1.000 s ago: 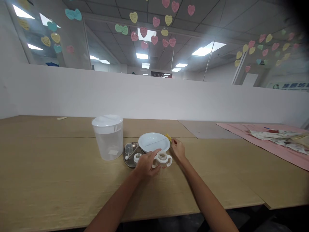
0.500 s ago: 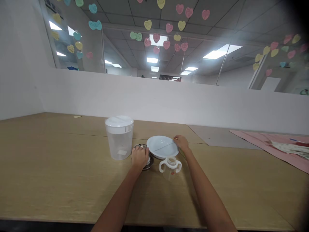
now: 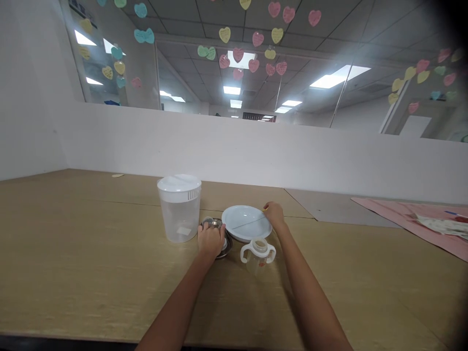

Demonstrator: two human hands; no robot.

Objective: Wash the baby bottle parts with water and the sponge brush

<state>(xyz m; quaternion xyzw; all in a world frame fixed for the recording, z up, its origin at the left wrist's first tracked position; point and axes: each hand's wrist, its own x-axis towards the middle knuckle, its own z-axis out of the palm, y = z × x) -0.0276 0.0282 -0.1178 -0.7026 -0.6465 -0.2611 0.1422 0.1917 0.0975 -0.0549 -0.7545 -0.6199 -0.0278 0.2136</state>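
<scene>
My left hand (image 3: pixel 210 241) is closed over a round metal dish (image 3: pixel 227 249), fingers bent down into it. A small clear or shiny piece shows beyond the fingertips and a bit of white by the thumb; what the fingers grip is hidden. My right hand (image 3: pixel 274 214), fingers pinched, holds a thin straight rod (image 3: pixel 250 222) by its yellowish end at the right rim of a white plate (image 3: pixel 234 210). The rod lies slantwise across the plate. Between my forearms stands a clear baby bottle (image 3: pixel 256 263), upright and uncapped, with a white two-handled collar.
Left of the dish stands a tall translucent bucket (image 3: pixel 171 214) with a white lid. A pink cloth (image 3: pixel 387 209) with pale fabric and a pen lies at far right. A white wall (image 3: pixel 234 151) closes off the table's back; a small pale piece (image 3: pixel 117 175) lies far left.
My right hand has shifted very slightly up, still holding the rod. The left hand has moved only a touch in the dish. The view has shifted a little.
</scene>
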